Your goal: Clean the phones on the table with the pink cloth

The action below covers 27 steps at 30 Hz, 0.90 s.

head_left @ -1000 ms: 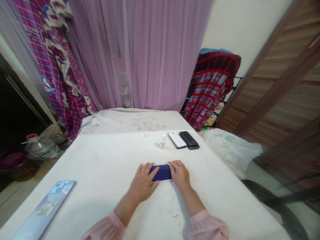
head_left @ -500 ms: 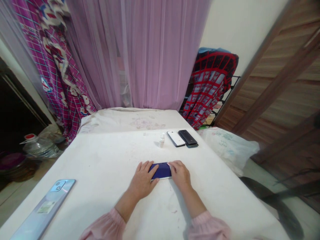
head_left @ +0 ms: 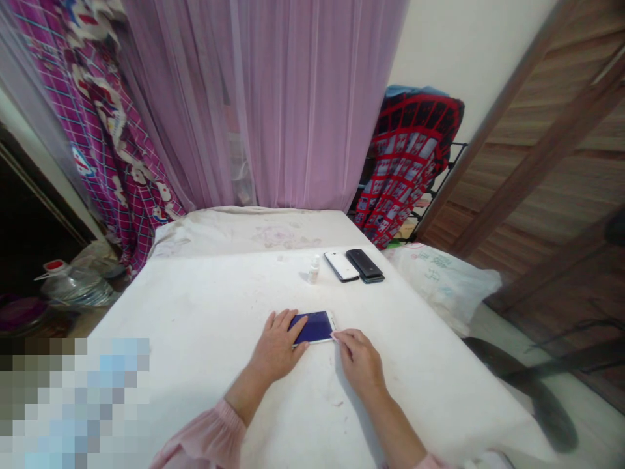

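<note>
A white-framed smartphone (head_left: 317, 326) with a dark blue screen lies flat on the white cloth. My left hand (head_left: 279, 344) holds its left end, fingers over the far side and thumb along the near edge. At the phone's near right corner is my right hand (head_left: 360, 358), its thumb and forefinger pinched together. A small pale bit shows at those fingertips; I cannot make out what it is. Beyond the phone stands a small white bottle (head_left: 313, 270). Beside it lie a white phone (head_left: 342, 266) and a stack with a black phone (head_left: 364, 264) on top.
The white cloth (head_left: 205, 293) covers the table up to a purple curtain (head_left: 303, 111). A pixelated patch hides the lower left corner. On the right are a plastic bag (head_left: 444, 280) and a wooden door (head_left: 532, 163). A water jug (head_left: 81, 286) stands at left.
My right hand has slid toward me, from the phone's far right corner to its near right corner, uncovering the right end. My left hand stays on the phone.
</note>
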### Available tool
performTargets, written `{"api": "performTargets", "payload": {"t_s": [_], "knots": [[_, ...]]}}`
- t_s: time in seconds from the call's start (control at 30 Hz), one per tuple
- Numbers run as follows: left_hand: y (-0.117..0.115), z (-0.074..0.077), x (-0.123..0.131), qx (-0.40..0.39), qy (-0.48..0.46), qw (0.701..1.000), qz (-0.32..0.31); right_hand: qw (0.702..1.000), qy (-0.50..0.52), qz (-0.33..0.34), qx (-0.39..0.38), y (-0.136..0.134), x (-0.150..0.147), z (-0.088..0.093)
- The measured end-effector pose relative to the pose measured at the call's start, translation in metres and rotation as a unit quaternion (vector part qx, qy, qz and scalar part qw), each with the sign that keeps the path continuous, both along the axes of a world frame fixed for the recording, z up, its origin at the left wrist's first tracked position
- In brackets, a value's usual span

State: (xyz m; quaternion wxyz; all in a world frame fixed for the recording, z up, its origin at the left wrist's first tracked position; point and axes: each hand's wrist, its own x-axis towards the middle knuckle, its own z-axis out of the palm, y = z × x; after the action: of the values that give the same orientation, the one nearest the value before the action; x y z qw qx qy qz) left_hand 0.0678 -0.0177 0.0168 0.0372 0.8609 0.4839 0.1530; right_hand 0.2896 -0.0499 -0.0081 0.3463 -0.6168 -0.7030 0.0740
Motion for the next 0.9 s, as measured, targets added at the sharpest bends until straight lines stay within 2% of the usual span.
{"api": "performTargets", "payload": {"t_s": [0.1,0.4,0.67,0.9], "knots": [[0.000,0.000,-0.001,-0.003,0.003,1.000,-0.005,1.000,-0.001,0.006,-0.012,0.004,-0.002,0.002],[0.000,0.001,-0.001,-0.009,-0.001,1.000,-0.006,0.999,-0.008,-0.045,-0.008,0.049,-0.017,0.010],[0.000,0.003,0.000,-0.021,-0.004,1.000,-0.004,0.994,0.089,-0.045,0.039,0.049,-0.010,0.002],[0.001,0.002,0.001,-0.026,-0.021,0.999,-0.006,0.998,-0.043,-0.050,0.006,0.049,-0.024,0.017]]}}
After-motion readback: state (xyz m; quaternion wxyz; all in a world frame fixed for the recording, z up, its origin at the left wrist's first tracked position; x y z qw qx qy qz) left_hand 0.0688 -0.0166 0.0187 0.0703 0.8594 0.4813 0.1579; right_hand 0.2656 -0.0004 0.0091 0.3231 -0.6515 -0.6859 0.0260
